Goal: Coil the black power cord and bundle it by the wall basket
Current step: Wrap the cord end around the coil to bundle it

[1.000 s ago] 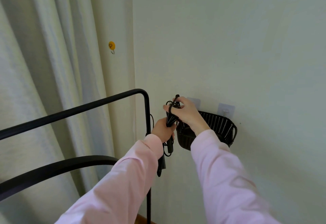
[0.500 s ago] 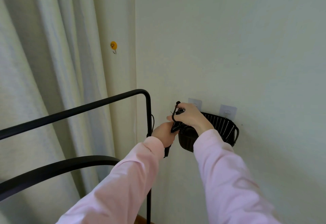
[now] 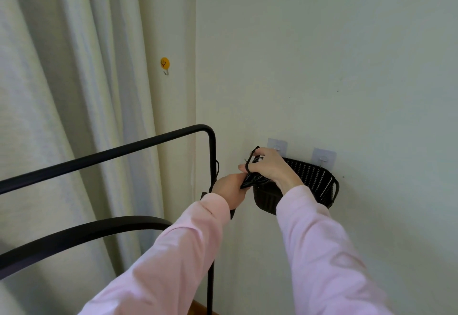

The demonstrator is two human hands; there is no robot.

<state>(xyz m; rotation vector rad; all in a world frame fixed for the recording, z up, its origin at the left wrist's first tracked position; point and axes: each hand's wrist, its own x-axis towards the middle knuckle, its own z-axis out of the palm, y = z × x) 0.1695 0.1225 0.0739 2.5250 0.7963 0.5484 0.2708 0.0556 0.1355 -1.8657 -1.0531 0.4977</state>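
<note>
Here, both hands pinching the coiled black power cord [image 3: 252,180] beside the wall basket [image 3: 314,178], contents unclear

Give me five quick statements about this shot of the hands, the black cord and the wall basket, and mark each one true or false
1. Both hands grip the black power cord. True: the left hand holds the bundle from below and the right hand pinches a loop on top.
2. The wall basket is white. False: it is black and perforated.
3. The basket hangs from two clear adhesive hooks. True.
4. The smiley hook has the cord hanging on it. False: it is bare.
5. The sleeves are blue. False: they are pale pink.
</note>
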